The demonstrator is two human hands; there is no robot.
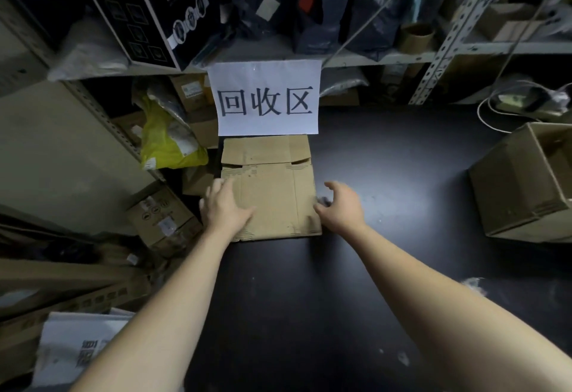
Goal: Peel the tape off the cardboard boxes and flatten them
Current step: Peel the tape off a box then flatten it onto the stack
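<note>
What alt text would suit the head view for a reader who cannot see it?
A flattened cardboard box lies on a dark table below a white paper sign, the left hand resting flat on its left side and the right hand touching its right edge. An unflattened open box stands at the table's right.

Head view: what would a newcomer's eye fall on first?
The white sign with large black characters, hanging from the shelf edge at centre. Just below it, a flattened cardboard box lies on the black table, left hand flat on it, right hand at its right edge.
</note>
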